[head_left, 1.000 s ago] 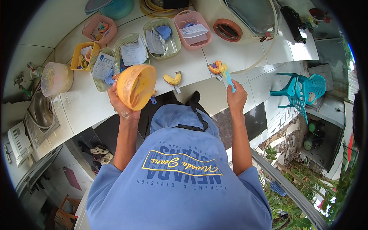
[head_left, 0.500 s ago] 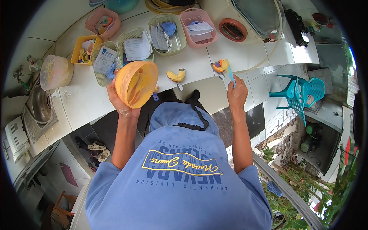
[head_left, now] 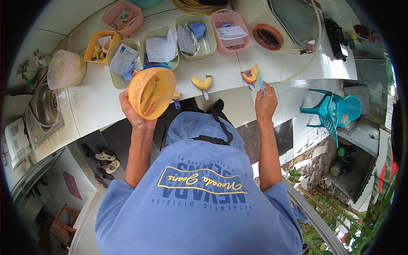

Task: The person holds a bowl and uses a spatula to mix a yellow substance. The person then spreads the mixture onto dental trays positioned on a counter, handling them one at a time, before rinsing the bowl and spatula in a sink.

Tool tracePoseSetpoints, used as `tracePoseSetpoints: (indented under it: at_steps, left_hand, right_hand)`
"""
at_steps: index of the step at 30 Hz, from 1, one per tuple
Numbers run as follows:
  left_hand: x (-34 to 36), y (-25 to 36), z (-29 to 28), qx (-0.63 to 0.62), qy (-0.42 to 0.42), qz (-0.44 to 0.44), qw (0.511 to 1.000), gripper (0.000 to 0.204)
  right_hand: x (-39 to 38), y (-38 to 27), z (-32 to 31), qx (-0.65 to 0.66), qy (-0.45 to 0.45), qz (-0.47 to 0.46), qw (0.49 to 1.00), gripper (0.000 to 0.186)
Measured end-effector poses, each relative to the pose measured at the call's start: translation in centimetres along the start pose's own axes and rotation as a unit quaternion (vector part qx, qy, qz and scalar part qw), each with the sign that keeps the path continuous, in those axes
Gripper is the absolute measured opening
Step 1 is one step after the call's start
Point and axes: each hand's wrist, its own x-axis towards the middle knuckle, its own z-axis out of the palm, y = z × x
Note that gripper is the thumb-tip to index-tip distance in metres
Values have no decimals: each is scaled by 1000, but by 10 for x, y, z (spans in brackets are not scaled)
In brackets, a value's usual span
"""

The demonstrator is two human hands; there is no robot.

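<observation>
My left hand (head_left: 131,112) is closed round an orange flexible bowl (head_left: 151,93) smeared inside with yellow paste, its mouth tipped toward me. My right hand (head_left: 265,102) grips a light blue spatula (head_left: 260,79) with yellow on its blade, upright beside a metal tray of orange, purple and yellow material (head_left: 249,75) on the counter edge. A second tray with yellow paste (head_left: 202,83) lies in the middle. A third, blue-handled one (head_left: 177,100) is partly hidden behind the bowl.
Plastic baskets holding papers and moulded pieces (head_left: 230,34) line the tiled counter (head_left: 221,68). At left are a cloudy tub (head_left: 66,70) and steel sink (head_left: 44,108); at right, a cream machine (head_left: 250,12), hose and teal chairs (head_left: 340,108).
The counter and its contents appear shifted rightward in the picture. The spatula's blade has turned more upright at the right-hand tray. My left hand still holds the bowl.
</observation>
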Motion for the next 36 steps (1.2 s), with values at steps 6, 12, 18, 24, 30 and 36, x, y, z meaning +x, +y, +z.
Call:
tracePoseSetpoints:
  at_steps: [6,12,18,24,30,36]
  left_hand:
    - [-4,1,-1,20,2,-8,1000,53]
    - [-2,-5,2,8,12,-22,1000,53]
    - [0,-19,12,12,6,-30,999,52]
    - [-8,-25,14,-1,-18,-56,998,51]
    - [-12,-34,7,18,11,-59,998,52]
    - [-21,-49,15,-37,-30,-86,995,49]
  right_hand:
    - [5,0,0,-3,1,-4,1000,30]
    - [2,2,1,-1,8,0,1000,29]
    - [-4,2,-12,54,33,27,998,25]
    - [-2,8,-8,34,-18,36,999,24]
    - [-3,11,-16,54,-13,47,997,23]
    - [0,-45,-93,345,-127,232,901,26]
